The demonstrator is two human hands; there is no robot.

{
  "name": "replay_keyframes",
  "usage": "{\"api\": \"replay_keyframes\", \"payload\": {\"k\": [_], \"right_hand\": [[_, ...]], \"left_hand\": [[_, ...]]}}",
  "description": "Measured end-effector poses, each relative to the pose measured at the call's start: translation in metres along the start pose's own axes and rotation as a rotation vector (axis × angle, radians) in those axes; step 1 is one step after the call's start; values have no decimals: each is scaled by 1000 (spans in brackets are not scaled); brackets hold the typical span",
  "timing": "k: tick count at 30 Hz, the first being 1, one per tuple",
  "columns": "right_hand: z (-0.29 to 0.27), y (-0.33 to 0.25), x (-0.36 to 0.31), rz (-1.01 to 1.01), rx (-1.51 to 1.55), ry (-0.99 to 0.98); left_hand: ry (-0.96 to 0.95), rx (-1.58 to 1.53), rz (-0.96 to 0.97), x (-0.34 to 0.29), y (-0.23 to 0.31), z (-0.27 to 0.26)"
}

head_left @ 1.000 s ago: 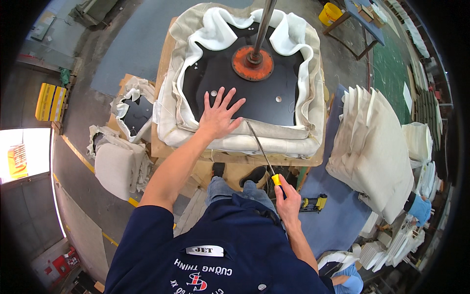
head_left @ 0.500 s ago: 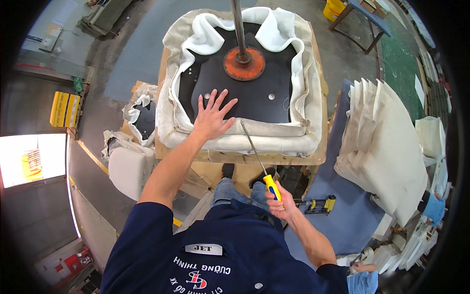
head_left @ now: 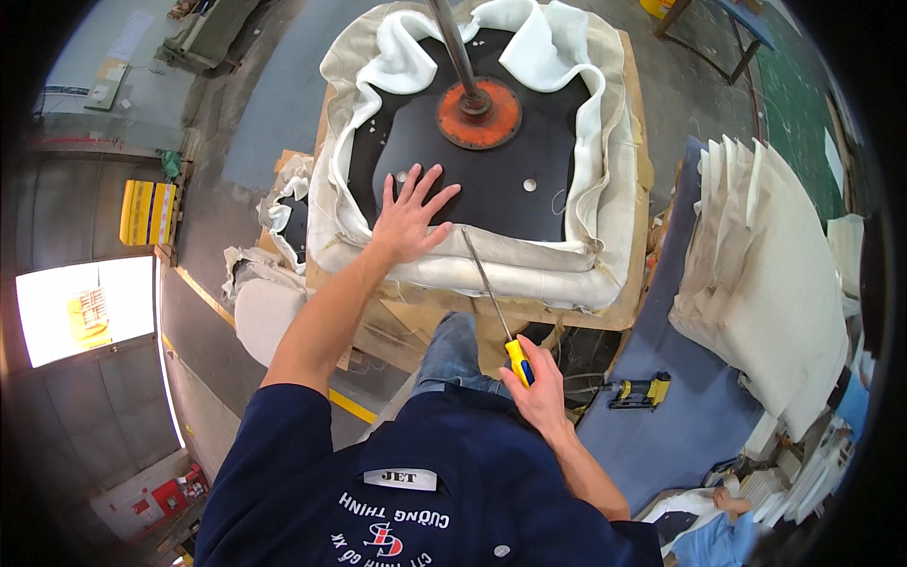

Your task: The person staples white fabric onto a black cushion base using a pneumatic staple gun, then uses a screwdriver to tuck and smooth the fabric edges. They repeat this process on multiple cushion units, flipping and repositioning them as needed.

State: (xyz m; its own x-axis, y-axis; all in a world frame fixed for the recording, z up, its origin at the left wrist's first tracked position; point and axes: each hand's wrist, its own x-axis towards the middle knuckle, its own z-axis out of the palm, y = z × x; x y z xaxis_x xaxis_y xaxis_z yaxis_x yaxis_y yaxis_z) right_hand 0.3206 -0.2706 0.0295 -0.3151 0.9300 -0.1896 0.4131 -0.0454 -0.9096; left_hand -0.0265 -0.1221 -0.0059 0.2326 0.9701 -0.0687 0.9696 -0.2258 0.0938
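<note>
Head view shows the left hand (head_left: 404,225) spread across the black panel (head_left: 496,198) and beige fabric flap (head_left: 529,250), while the right hand (head_left: 540,387) clasps a yellow-and-blue-handled screwdriver (head_left: 516,355), its tip at the flap just beside the left hand.

Brown board (head_left: 620,317) under upholstered seat (head_left: 501,208) (black side up), blue surface (head_left: 642,458) under air tool (head_left: 642,390) and cream cushions (head_left: 770,283).

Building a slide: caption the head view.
Left hand spread over folded beige fabric and flat black panel; right hand holding yellow-and-blue-handled metal screwdriver.
</note>
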Motion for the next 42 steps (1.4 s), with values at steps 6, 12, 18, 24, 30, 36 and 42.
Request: {"api": "replay_keyframes", "payload": {"k": [6, 12, 18, 24, 30, 36, 42], "right_hand": [[6, -42, -1, 166, -356, 36], [35, -14, -9, 606, 509, -103], [28, -10, -5, 768, 971, -211], [60, -21, -13, 628, 309, -35], [85, -65, 14, 236, -226, 276], [83, -53, -12, 375, 247, 322], [54, -48, -55, 317, 73, 257]], "left_hand": [[7, -26, 42, 0, -7, -3], [41, -46, 79, 2, -8, -2], [-3, -87, 62, -5, -12, -2], [47, -114, 88, -3, -17, 2], [61, -124, 96, -5, -19, 4], [51, -186, 71, -6, -11, -15], [-249, -1112, -49, -21, 19, -73]]}}
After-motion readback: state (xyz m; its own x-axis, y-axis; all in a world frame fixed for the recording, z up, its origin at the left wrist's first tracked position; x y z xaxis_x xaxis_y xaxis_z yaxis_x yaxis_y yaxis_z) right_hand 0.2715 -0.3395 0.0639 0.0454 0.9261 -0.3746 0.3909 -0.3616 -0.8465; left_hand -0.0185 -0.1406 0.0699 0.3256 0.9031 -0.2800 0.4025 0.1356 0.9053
